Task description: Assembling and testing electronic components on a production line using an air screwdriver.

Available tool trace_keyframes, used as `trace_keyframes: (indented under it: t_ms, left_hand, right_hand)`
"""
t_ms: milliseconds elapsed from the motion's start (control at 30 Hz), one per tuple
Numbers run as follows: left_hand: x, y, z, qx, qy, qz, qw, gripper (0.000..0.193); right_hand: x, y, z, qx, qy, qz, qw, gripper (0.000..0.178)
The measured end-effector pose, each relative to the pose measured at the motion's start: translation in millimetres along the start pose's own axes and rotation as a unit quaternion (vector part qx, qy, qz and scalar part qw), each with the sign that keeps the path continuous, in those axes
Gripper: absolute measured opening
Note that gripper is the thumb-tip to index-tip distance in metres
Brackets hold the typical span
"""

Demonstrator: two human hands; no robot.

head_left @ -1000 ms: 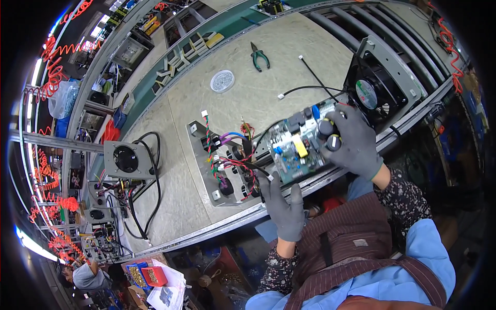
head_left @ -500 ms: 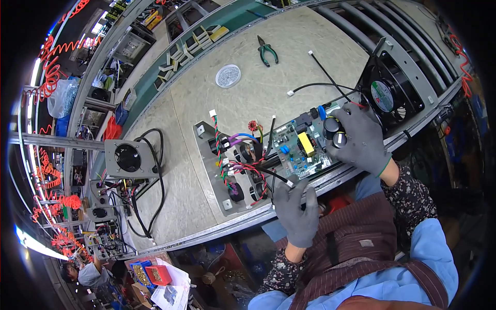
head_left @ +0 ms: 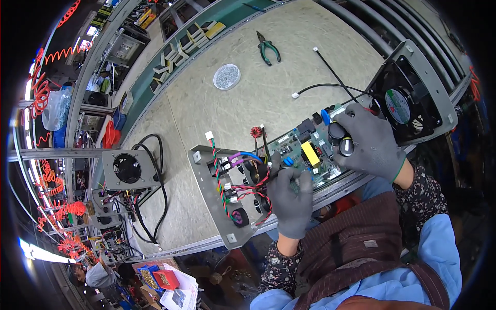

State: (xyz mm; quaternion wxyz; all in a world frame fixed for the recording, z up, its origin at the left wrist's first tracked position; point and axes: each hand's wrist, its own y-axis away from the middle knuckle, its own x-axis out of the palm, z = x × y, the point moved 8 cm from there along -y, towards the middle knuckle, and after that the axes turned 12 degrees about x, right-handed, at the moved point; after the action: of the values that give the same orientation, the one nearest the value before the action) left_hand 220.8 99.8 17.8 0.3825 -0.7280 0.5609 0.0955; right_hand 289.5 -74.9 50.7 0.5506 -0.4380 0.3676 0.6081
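**Circuit board held at table edge, both hands on**

While my left hand (head_left: 290, 199) pinches the wires at the board's end, fingers closed, my right hand (head_left: 368, 142) wraps shut over the black capacitors on the green circuit board (head_left: 305, 155), near the table (head_left: 217, 119) front edge. Board looks light, stiff, fragile; hold edges, not components.

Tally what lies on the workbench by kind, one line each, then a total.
Cooling fans in metal housings: 2 (one by the right hand at, one at)
Circuit boards: 1
Grey metal panels with wiring: 1
Green-handled pliers: 1
Round white discs: 1
Total: 6
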Motion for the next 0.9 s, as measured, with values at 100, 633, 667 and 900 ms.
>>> trace_keyframes:
  t_ms: [100,633,667,900]
  left_hand:
    - [10.2,0.5,6.6,-0.048,-0.029,0.092,0.994,0.026]
    - [17.1,-11.1,14.7,-0.082,-0.047,0.220,0.971,0.056]
    - [17.9,-11.3,15.4,-0.041,-0.066,0.213,0.974,0.056]
    - [21.7,-10.6,16.3,-0.026,-0.115,0.227,0.967,0.052]
  right_hand:
    - [1.5,0.6,-0.3,0.004,-0.004,0.005,1.000,0.048]
    - [5.0,-3.4,-6.8,0.008,0.012,0.021,1.000,0.057]
    - [6.4,-2.1,-6.8,0.010,0.012,0.020,1.000,0.057]
    - [5.7,15.5,-13.5,0.027,-0.043,-0.054,0.997,0.053]
